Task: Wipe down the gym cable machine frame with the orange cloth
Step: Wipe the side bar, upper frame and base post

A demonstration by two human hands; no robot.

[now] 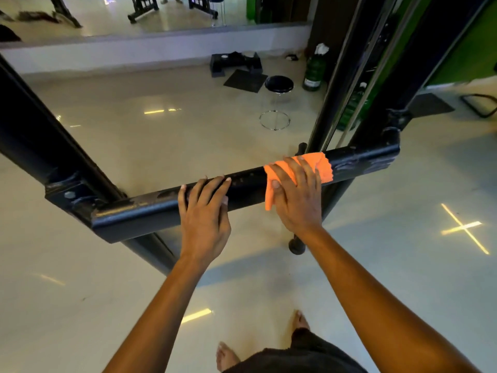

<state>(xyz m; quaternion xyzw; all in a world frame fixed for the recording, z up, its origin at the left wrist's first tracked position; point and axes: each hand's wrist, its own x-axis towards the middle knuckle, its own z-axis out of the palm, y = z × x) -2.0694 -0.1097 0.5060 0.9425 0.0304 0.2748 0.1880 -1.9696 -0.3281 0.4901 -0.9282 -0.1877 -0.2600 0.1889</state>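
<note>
A black horizontal crossbar [150,208] of the cable machine frame runs across the middle of the view, with worn paint. The orange cloth [321,164] is draped over the bar toward its right end. My right hand [295,195] lies flat on the cloth with fingers spread, pressing it onto the bar. My left hand [205,211] rests on the bare bar just left of the cloth, fingers straight over the top. Black uprights rise at the left [35,135] and right [376,76] ends of the bar.
A black round stool [279,84] with a chrome ring base stands on the glossy floor beyond the bar. A green bottle [314,70] and dark boxes [236,63] sit near the mirror wall. My bare feet [226,356] are below the bar.
</note>
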